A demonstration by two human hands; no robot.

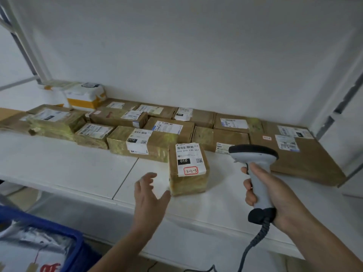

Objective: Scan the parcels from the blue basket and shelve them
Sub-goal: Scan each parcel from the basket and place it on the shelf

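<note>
A small brown taped parcel (188, 169) with a white label marked 010 and a red-framed sticker stands on the white shelf (78, 169), in front of the row of parcels. My left hand (149, 195) hovers just left of it, fingers spread and holding nothing, thumb close to its lower corner. In my right hand (271, 193) I grip the handle of a grey barcode scanner (255, 154), whose dark head points toward the parcels. The blue basket (64, 238) sits at the bottom left with silver and white bags inside.
Several brown labelled parcels (137, 142) line the back of the shelf, with a large flat box (298, 154) at the right and a white-and-yellow parcel (86, 95) at the back left. The scanner's coiled cable (255, 240) hangs down. Shelf uprights stand at both sides.
</note>
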